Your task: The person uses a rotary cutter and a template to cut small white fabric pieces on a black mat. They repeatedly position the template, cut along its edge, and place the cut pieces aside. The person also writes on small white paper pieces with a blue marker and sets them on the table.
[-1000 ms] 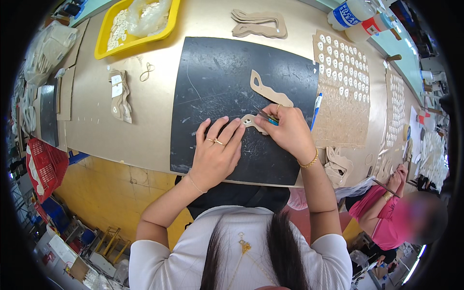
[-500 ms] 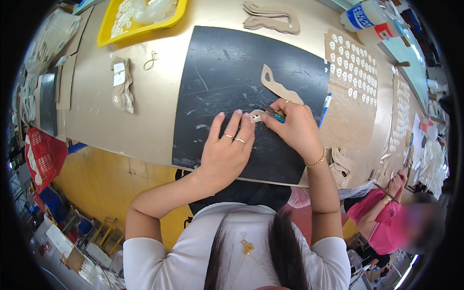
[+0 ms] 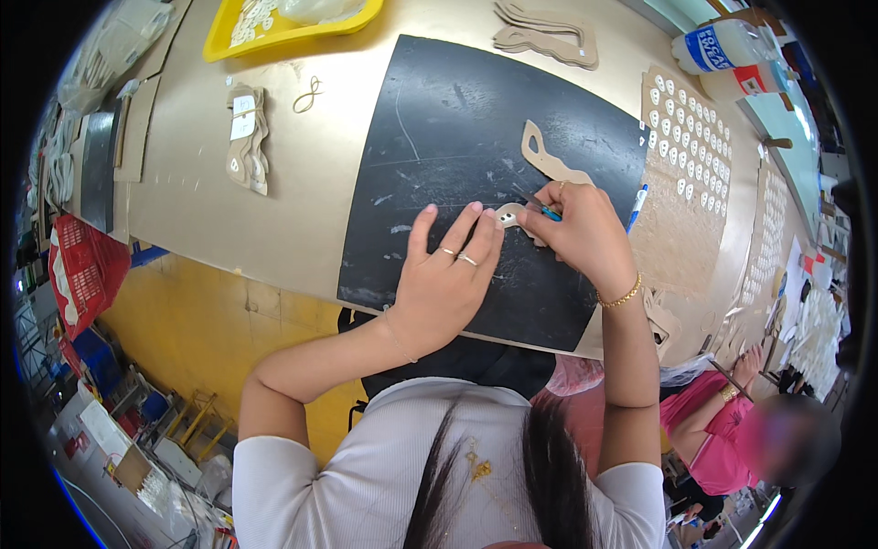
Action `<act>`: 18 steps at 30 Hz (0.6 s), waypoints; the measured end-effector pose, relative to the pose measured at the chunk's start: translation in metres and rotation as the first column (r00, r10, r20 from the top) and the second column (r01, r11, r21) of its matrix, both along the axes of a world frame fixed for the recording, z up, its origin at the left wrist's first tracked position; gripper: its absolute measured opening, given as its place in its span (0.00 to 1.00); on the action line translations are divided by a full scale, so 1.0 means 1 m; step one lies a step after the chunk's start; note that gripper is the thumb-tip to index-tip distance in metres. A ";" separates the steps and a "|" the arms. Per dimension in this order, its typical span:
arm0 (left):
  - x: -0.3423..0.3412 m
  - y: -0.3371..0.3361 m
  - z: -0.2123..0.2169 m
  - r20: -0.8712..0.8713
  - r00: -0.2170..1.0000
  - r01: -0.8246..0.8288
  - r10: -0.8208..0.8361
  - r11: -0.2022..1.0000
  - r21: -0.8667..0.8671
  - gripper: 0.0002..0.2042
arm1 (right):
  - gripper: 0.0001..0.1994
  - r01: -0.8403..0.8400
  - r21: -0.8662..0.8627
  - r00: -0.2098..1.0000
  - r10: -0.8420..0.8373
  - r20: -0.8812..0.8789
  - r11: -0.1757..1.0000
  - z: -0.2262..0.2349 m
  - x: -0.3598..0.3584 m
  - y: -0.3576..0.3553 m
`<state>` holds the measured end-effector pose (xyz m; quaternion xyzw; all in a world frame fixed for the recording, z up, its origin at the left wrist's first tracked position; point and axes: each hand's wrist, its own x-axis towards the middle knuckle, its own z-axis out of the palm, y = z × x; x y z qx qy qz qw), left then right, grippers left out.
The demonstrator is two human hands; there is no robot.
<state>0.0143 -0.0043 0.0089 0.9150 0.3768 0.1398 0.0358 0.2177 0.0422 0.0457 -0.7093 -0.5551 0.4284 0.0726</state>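
Tan wavy piece is lying toward the right edge of the black mat, outspread left hand touching its end (steady pressure probably helping), right hand grasping a blue-handled tool.

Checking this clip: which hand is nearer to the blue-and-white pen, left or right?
Right. The right hand is just left of the blue-and-white pen; the left hand is clearly farther left, across the black mat.
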 end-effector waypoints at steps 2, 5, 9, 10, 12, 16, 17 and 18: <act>0.000 -0.003 0.001 0.025 0.999 -0.037 0.039 0.997 -0.062 0.21 | 0.14 -0.091 0.060 0.993 0.086 0.076 0.994 -0.001 0.000 0.004; 0.003 -0.005 -0.003 0.044 0.997 -0.064 0.067 0.995 -0.071 0.26 | 0.15 -0.187 0.172 0.970 0.154 0.187 0.967 -0.003 0.000 -0.001; 0.006 -0.005 -0.005 0.038 0.995 -0.093 0.096 0.993 -0.073 0.27 | 0.16 -0.149 0.163 0.986 0.134 0.098 0.975 -0.005 0.006 0.000; 0.006 -0.006 -0.006 0.046 0.994 -0.096 0.099 0.993 -0.071 0.27 | 0.15 -0.125 0.154 0.991 0.115 0.076 0.980 -0.005 0.006 0.000; 0.006 -0.008 -0.008 0.059 0.993 -0.098 0.102 0.993 -0.068 0.27 | 0.15 -0.075 0.133 0.997 0.072 0.030 0.988 -0.006 0.004 -0.003; 0.009 -0.004 -0.007 0.051 0.995 -0.087 0.088 0.996 -0.016 0.21 | 0.16 -0.047 0.154 0.998 0.041 0.037 0.987 -0.012 0.005 -0.003; 0.009 -0.004 -0.007 0.038 0.996 -0.081 0.081 0.997 -0.007 0.21 | 0.17 -0.054 0.146 0.998 0.047 0.049 0.988 -0.011 0.003 -0.002; 0.008 -0.003 -0.007 0.025 0.997 -0.078 0.078 0.997 0.003 0.20 | 0.17 -0.064 0.139 0.997 0.056 0.060 0.988 -0.011 0.003 -0.001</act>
